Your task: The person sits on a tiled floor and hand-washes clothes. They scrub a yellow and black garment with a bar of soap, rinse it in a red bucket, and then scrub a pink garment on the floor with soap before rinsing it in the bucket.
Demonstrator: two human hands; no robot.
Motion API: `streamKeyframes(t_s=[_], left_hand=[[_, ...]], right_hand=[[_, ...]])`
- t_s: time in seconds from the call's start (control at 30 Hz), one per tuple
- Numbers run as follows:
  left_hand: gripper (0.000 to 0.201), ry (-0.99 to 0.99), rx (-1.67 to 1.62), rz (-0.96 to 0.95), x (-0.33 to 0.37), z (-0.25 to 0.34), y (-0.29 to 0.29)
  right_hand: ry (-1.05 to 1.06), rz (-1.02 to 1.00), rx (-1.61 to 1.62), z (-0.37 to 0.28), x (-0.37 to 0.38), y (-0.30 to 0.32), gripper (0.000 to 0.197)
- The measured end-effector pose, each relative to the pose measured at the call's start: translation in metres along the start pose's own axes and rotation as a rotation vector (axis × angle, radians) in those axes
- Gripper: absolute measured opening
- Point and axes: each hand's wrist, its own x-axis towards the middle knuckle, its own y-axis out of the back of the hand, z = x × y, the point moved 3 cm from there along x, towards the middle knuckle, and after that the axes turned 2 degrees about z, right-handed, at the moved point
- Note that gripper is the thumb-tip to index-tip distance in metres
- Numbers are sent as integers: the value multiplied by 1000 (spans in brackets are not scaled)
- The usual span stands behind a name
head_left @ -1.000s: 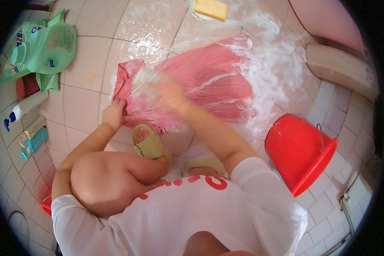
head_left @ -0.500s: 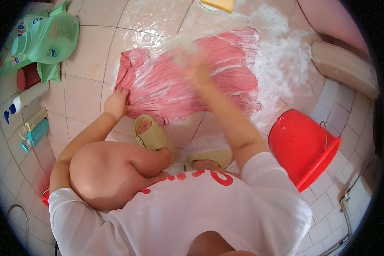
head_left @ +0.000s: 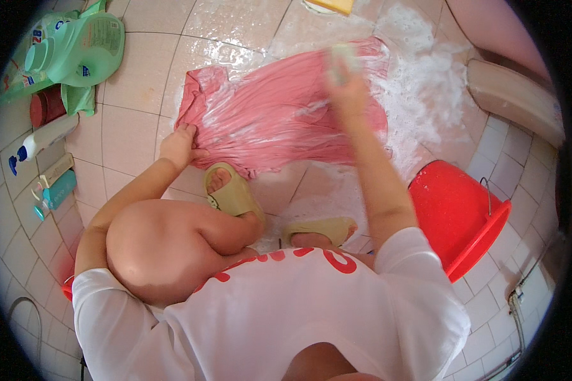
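Note:
A wet pink cloth garment [head_left: 267, 108] lies spread and wrinkled on the tiled floor, streaked with white suds. At its near left corner my left hand [head_left: 180, 147] grips the edge, fingers closed on the fabric. My right hand [head_left: 349, 96] is over the garment's right part, wrapped round a pale green and white scrub brush [head_left: 343, 62]. Motion blurs both hand and brush, and the brush's underside is hidden. Thick foam [head_left: 419, 95] covers the floor just right of the garment.
A red bucket [head_left: 454, 216] lies tilted at the right. Along the left wall stand a green detergent jug [head_left: 95, 51], a white pump bottle [head_left: 51, 136] and a teal container [head_left: 60, 190]. A yellow block [head_left: 335, 5] sits at the far edge. My sandalled feet are close to the garment.
My right hand has swept the brush rightward across the garment, from its middle to its right part. My left hand keeps its hold on the corner.

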Motion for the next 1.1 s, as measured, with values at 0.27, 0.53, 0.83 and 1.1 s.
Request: streamKeyframes(t_s=[0.27,0.53,0.83,1.1], left_hand=[[49,49,-124,-22,-7,-12,-4],[50,20,-66,19,-1,-2,-1],[51,76,-124,-11,-10,-10,-4],[52,9,-48,88,-8,-18,-11]], right_hand=[[70,-543,-102,-45,-23,-3,37],[191,41,-237,13,-32,-4,44],[-213,-556,-147,29,-59,26,37],[-266,-280,139,-25,-67,35,45]])
